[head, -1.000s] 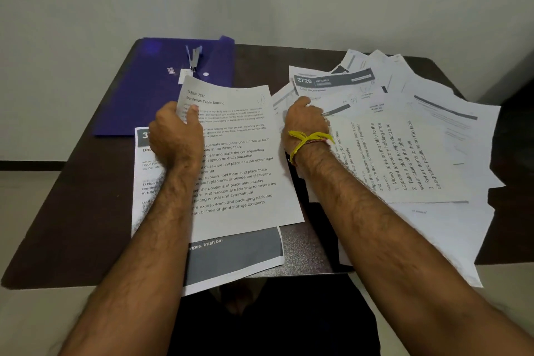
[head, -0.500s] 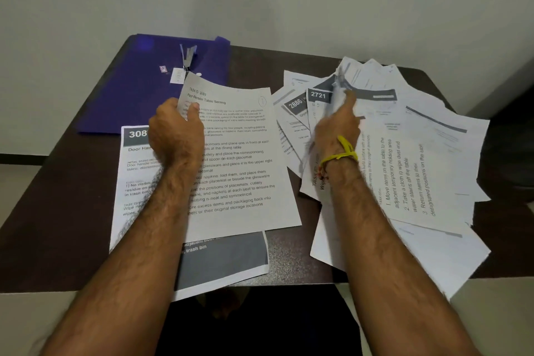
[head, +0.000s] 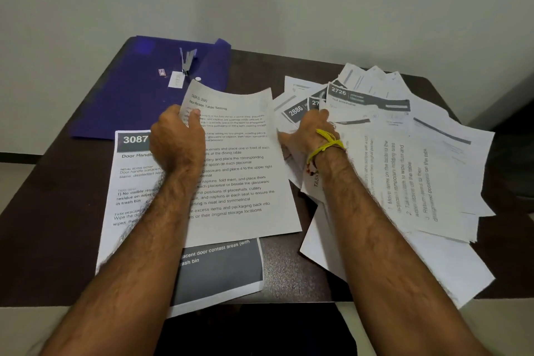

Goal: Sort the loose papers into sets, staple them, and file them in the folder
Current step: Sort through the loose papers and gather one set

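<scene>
Dark table (head: 57, 240) against a pale wall; loose papers (head: 419, 182) fan across its right side, the right hand (head: 309, 131) among them, fingers hidden. Purple folder (head: 130, 89) lies far left. Left hand (head: 176, 139) pinches the table-setting sheet (head: 239, 167).

The left hand (head: 176, 141) grips the "Four-Person Table Setting" sheet (head: 239, 165), lifted above the "3087" page (head: 130, 182). Right of that sheet, the right hand (head: 310, 131) digs into the loose papers (head: 404, 159). Behind it lies the purple folder (head: 138, 87) carrying a stapler (head: 186, 62).
</scene>
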